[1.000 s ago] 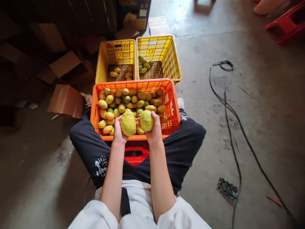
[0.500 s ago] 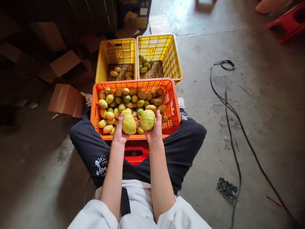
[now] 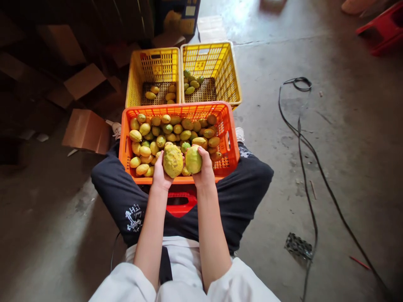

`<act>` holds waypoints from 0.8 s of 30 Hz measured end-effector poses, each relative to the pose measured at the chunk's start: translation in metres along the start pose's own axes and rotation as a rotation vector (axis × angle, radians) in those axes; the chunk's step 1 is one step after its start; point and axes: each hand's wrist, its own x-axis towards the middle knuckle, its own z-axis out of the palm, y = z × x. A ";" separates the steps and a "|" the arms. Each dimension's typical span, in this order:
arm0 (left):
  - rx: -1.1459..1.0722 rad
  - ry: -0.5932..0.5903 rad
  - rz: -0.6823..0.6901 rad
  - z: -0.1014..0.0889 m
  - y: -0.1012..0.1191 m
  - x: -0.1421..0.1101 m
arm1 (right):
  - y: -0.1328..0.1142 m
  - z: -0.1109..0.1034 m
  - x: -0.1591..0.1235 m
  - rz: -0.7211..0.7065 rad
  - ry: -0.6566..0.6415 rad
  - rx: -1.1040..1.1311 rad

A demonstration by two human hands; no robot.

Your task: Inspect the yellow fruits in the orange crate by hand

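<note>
Left hand (image 3: 161, 178) has turned yellow fruit (image 3: 173, 161), blotched side now showing; right hand (image 3: 204, 174) still holds green fruit (image 3: 193, 159). Fingers full, neither set down; crate (image 3: 179, 180) below them.

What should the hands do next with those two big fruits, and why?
Perhaps the left hand should roll its bumpy yellow fruit over a little. Dark spots show on the side facing up, and the underside is hidden, so more might be there. The right hand is busy holding a greener fruit.

Lumpy yellow fruit (image 3: 173, 161), smoother green fruit (image 3: 193, 159) beside.
</note>
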 end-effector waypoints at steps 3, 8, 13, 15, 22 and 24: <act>0.005 -0.009 -0.021 0.001 -0.002 0.000 | -0.004 0.001 -0.001 0.046 -0.011 0.035; 0.050 -0.023 -0.067 0.004 0.006 -0.007 | -0.010 0.007 -0.005 0.151 -0.044 0.101; 0.054 -0.063 -0.069 0.000 0.012 -0.011 | -0.011 0.007 -0.005 0.249 -0.031 0.152; 0.059 -0.083 -0.058 -0.003 0.011 -0.010 | -0.012 0.004 -0.004 0.278 -0.005 0.140; 0.139 -0.121 0.033 -0.007 0.005 -0.008 | -0.016 0.010 -0.010 0.233 0.014 0.113; 0.154 -0.094 0.091 -0.007 0.003 -0.007 | -0.017 0.017 -0.014 0.177 0.025 0.137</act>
